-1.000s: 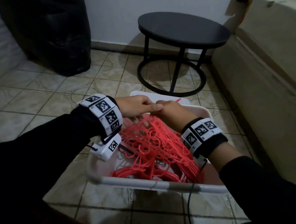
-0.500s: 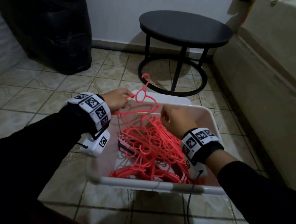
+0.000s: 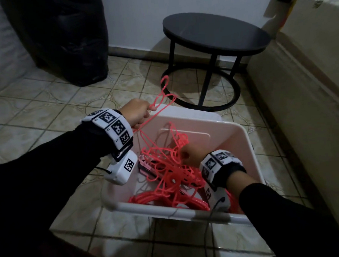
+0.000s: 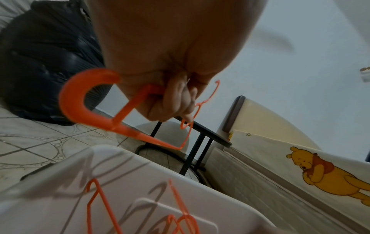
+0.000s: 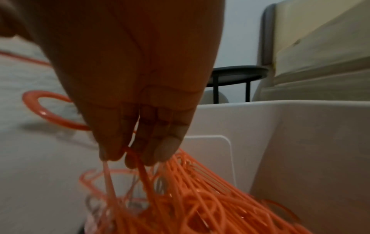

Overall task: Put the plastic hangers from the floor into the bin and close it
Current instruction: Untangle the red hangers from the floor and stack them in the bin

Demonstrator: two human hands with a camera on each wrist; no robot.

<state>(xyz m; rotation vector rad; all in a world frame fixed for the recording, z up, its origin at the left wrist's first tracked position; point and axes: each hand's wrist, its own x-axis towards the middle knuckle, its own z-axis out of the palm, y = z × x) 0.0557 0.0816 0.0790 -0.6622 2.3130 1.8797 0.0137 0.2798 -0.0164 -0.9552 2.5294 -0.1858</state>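
A tangled heap of thin coral-red plastic hangers (image 3: 167, 179) lies inside the open white plastic bin (image 3: 246, 144), piled mostly toward its near edge and right wall, with a few standing up toward the middle. One more coral-red plastic hanger (image 3: 159, 101) is held above the bin's far left corner, its hook pointing up and away over the far rim and one of its thin arms slanting down into the bin. The left hand (image 3: 137, 112) grips this hanger with fingers curled round it; in the left wrist view the fingers (image 4: 176, 101) close over the bar beside a curved hook end. The right hand (image 3: 189, 154) is down inside the bin near its right wall, on top of the heap; the right wrist view shows its fingertips (image 5: 112, 152) pinching thin hanger strands from the pile. Both wrists wear white bands printed with black square markers. The bin stands on a beige tiled floor (image 3: 45, 107). Beyond its far edge is a round black side table (image 3: 214, 33) on a ring base, a bulky black plastic bag (image 3: 62, 39) stands to the far left, and cream furniture (image 3: 310, 101) runs along the right.
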